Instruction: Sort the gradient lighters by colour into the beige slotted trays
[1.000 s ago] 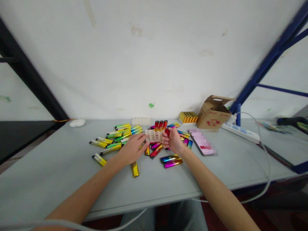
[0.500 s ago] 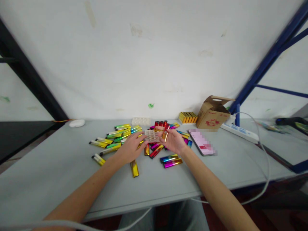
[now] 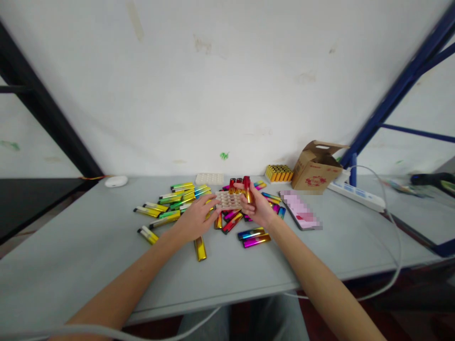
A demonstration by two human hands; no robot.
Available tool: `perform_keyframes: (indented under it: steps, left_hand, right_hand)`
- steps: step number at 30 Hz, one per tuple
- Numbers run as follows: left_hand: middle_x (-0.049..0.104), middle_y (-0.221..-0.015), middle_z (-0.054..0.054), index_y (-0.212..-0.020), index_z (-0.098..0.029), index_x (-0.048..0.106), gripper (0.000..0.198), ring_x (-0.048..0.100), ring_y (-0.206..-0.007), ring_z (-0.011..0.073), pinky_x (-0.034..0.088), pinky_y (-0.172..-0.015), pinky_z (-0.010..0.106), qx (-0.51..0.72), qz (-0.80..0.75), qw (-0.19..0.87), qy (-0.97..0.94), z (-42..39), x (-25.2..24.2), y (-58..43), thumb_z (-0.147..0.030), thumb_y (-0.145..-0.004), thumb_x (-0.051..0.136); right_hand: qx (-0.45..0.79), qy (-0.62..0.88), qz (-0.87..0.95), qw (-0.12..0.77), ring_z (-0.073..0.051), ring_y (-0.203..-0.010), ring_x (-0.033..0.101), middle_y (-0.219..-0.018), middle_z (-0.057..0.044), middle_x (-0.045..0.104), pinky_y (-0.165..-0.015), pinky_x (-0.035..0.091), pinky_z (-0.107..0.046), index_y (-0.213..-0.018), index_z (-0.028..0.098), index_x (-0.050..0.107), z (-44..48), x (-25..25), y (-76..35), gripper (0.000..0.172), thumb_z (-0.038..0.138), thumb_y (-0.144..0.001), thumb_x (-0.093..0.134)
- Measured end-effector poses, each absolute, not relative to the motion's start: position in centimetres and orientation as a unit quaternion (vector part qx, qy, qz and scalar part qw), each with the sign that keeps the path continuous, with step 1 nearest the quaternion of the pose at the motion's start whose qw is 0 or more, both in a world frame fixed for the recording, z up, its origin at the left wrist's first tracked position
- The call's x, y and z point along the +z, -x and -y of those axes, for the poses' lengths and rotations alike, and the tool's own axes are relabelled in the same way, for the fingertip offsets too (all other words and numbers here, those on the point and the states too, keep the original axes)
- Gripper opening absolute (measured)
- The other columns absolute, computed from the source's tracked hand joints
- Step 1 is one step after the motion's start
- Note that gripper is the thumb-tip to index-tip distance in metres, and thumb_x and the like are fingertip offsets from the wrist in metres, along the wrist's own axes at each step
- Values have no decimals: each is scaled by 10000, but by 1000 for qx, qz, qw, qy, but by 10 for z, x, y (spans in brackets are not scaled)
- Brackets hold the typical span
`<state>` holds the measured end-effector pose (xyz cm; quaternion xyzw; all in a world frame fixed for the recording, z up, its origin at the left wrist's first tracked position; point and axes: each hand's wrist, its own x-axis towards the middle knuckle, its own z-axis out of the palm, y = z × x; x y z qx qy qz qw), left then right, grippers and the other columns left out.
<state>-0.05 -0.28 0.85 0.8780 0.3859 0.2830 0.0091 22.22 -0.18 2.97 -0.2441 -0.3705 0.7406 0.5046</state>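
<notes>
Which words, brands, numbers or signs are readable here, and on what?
None readable.
Cardboard box: red print, too small and blurred.
Phone: screen pixelated, nothing legible.
Green wall mark: no legible lettering.
Shiny coloured pieces: any lettering is too small.

One red-and-gold lighter [image 3: 248, 189] is in the right hand [image 3: 260, 207], at least two red lighters [image 3: 232, 184] stand in one pale tray [image 3: 229, 201], and two multicoloured lighters [image 3: 256, 241] and one gold lighter [image 3: 200, 249] lie in front. The overlapping pile of lighters [image 3: 170, 218] cannot be counted exactly. There are also one second tray [image 3: 209, 179], one block of yellow lighters [image 3: 279, 174], one phone [image 3: 299, 210], one cardboard box [image 3: 316, 170], one power strip [image 3: 357, 195] and one white case [image 3: 116, 181].
</notes>
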Motion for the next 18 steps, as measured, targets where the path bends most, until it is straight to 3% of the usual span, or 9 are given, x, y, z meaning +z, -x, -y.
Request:
perform_keyframes:
  steps: [5,9,13,18]
  left_hand:
    - [597,-1260,145,-1165,-154,640,382,560,-1177,260,457,-1043,454,288,-384,16,-877,3,11,0,-365,-967,390]
    - [606,-1250,140,-1155,-155,645,372,564,-1173,254,453,-1048,444,310,-372,42,-874,5,13,-1,-366,-961,408]
    - [625,-1224,115,-1146,-173,649,365,582,-1145,238,456,-1040,430,340,-377,89,-857,6,18,-4,-376,-955,413]
    - [685,-1127,109,-1079,-157,677,371,621,-1067,248,483,-991,429,401,-389,194,-806,7,26,-9,-409,-924,453]
  right_hand:
    - [791,214,337,463,-47,-384,158,-523,71,375,-337,167,-144,-979,132,661,6,38,-223,322,375,-904,464]
    - [796,205,331,464,-47,-422,281,-600,35,483,-368,253,-151,-961,111,674,7,38,-222,271,298,-860,507]
    - [761,232,356,490,-64,-537,432,-726,-14,599,-492,387,-178,-958,118,702,4,33,-218,246,314,-831,625]
    - [747,236,393,482,-67,-539,416,-740,-21,632,-507,362,-205,-911,140,713,3,28,-216,299,403,-767,734]
